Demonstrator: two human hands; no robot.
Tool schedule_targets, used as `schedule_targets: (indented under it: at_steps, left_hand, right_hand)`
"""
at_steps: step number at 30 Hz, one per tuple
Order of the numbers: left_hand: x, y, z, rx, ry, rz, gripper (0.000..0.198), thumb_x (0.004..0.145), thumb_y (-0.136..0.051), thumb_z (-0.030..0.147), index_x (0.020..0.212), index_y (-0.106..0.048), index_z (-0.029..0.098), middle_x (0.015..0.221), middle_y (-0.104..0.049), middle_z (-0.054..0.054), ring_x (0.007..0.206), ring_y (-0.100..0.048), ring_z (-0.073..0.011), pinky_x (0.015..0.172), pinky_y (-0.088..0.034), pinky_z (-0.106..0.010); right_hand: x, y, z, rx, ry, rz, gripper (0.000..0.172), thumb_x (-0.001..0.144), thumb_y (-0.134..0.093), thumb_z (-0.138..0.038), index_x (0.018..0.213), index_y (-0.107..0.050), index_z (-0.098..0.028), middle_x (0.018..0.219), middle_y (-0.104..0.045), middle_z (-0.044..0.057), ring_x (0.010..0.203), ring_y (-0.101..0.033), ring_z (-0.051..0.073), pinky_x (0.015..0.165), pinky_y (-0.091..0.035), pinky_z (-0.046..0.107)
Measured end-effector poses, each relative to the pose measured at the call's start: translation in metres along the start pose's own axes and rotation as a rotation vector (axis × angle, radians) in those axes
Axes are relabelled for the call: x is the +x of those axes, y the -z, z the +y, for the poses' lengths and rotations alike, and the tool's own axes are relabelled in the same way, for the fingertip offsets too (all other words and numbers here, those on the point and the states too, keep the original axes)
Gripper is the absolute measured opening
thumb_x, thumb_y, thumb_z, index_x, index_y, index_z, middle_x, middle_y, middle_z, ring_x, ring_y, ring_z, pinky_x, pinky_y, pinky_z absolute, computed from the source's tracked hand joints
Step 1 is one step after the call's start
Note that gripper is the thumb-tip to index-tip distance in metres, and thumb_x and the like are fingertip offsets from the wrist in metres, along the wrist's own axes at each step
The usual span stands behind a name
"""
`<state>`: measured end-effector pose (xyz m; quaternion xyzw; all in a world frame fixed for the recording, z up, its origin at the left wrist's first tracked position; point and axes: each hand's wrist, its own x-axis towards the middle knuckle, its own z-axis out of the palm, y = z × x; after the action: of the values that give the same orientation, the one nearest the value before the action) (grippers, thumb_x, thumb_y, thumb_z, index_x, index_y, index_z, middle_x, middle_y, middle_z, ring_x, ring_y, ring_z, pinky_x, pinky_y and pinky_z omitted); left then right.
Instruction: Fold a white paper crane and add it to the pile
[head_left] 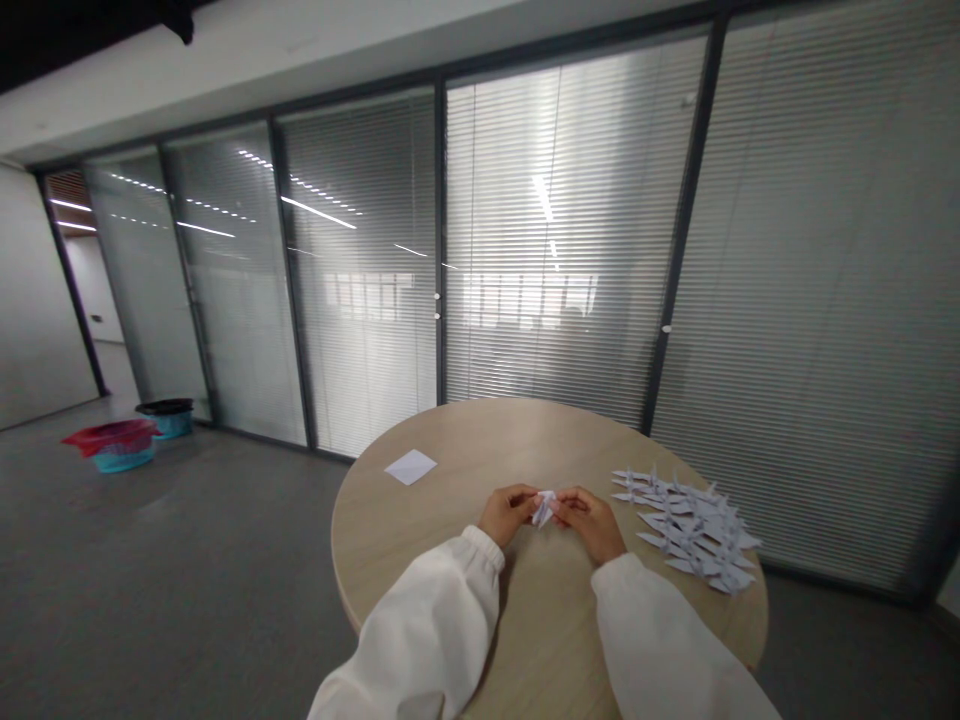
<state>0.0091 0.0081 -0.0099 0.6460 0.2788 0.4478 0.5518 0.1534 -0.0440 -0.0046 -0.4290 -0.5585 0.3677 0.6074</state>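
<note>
L hand (511, 514) & R hand (589, 520) close tog., both pinching small folded paper (544, 508) above rd table (540, 430). From paper: flat sheet (411, 467) abt 10 o'clock, folded pcs (703, 527) bunched abt 3 o'clock, both on table.

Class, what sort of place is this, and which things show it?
Probably an office or similar workplace interior: dark-framed glass partitions, pale horizontal slatted blinds, and a blue bin lined with a red plastic bag.
</note>
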Motion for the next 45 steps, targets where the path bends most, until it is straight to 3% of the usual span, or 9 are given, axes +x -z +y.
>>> schedule_targets:
  at_steps: [4, 14, 19, 24, 28, 31, 39, 45]
  left_hand:
    - [0.001, 0.001, -0.003, -0.059, 0.045, -0.039, 0.04, 0.052, -0.065, 0.043, 0.073, -0.061, 0.01, 0.061, -0.058, -0.002, 0.056, -0.052, -0.011, 0.055, -0.044, -0.024]
    - [0.001, 0.001, -0.004, -0.05, 0.099, 0.012, 0.04, 0.047, -0.068, 0.042, 0.069, -0.059, 0.01, 0.053, -0.053, 0.001, 0.048, -0.049, -0.0089, 0.051, -0.044, -0.024]
    - [-0.005, -0.003, 0.004, 0.005, 0.068, -0.081, 0.044, 0.061, -0.055, 0.05, 0.076, -0.061, 0.01, 0.061, -0.057, -0.002, 0.055, -0.051, -0.0113, 0.053, -0.044, -0.024]
    - [-0.006, -0.005, 0.005, 0.095, 0.008, -0.188, 0.049, 0.054, -0.067, 0.036, 0.095, -0.058, 0.01, 0.074, -0.061, -0.005, 0.061, -0.053, -0.0123, 0.057, -0.042, -0.023]
    - [-0.003, -0.002, -0.002, 0.225, -0.064, -0.101, 0.049, 0.057, -0.065, 0.031, 0.101, -0.057, 0.011, 0.066, -0.059, -0.002, 0.055, -0.049, -0.0097, 0.055, -0.04, -0.022]
    - [-0.003, 0.0, -0.003, 0.288, -0.107, -0.052, 0.054, 0.057, -0.065, 0.027, 0.109, -0.051, 0.015, 0.065, -0.059, 0.0, 0.055, -0.05, -0.0089, 0.055, -0.04, -0.02]
    - [-0.009, 0.0, 0.016, 0.535, -0.266, 0.107, 0.031, 0.062, -0.061, 0.028, 0.092, -0.062, 0.019, 0.079, -0.063, -0.003, 0.069, -0.055, -0.0125, 0.066, -0.043, -0.023]
    - [-0.012, 0.002, 0.022, 0.59, -0.337, 0.143, 0.022, 0.069, -0.055, 0.033, 0.084, -0.065, 0.021, 0.077, -0.064, -0.003, 0.068, -0.055, -0.0122, 0.064, -0.042, -0.022]
  right_hand:
    - [0.002, 0.001, 0.004, 0.004, -0.004, 0.021, 0.038, 0.054, -0.066, -0.048, 0.07, -0.059, -0.014, 0.062, -0.062, 0.005, 0.056, -0.057, 0.017, 0.054, -0.045, 0.027]
    - [0.002, 0.001, 0.011, 0.029, -0.017, 0.004, 0.034, 0.057, -0.065, -0.041, 0.079, -0.053, -0.017, 0.055, -0.058, -0.002, 0.051, -0.055, 0.014, 0.051, -0.043, 0.025]
    - [0.003, 0.001, 0.017, -0.061, 0.003, 0.001, 0.036, 0.063, -0.06, -0.04, 0.089, -0.05, -0.018, 0.052, -0.056, -0.004, 0.049, -0.052, 0.013, 0.046, -0.041, 0.022]
    - [0.003, 0.001, 0.017, -0.145, -0.002, 0.014, 0.032, 0.065, -0.057, -0.041, 0.087, -0.053, -0.019, 0.053, -0.055, -0.003, 0.048, -0.051, 0.012, 0.045, -0.041, 0.022]
    - [0.004, 0.002, 0.013, -0.167, 0.012, 0.055, 0.035, 0.059, -0.061, -0.043, 0.083, -0.058, -0.018, 0.069, -0.06, 0.002, 0.063, -0.055, 0.017, 0.047, -0.043, 0.023]
    - [0.005, 0.003, 0.012, -0.089, -0.011, 0.005, 0.038, 0.058, -0.062, -0.044, 0.084, -0.06, -0.017, 0.077, -0.062, 0.005, 0.071, -0.056, 0.019, 0.053, -0.045, 0.025]
    - [0.008, 0.005, 0.015, 0.184, -0.145, 0.002, 0.037, 0.054, -0.067, -0.042, 0.078, -0.061, -0.015, 0.066, -0.063, 0.003, 0.059, -0.058, 0.015, 0.057, -0.046, 0.026]
    - [0.003, 0.004, 0.007, 0.324, -0.222, -0.015, 0.032, 0.055, -0.068, -0.038, 0.075, -0.06, -0.015, 0.065, -0.062, 0.002, 0.061, -0.058, 0.014, 0.058, -0.046, 0.024]
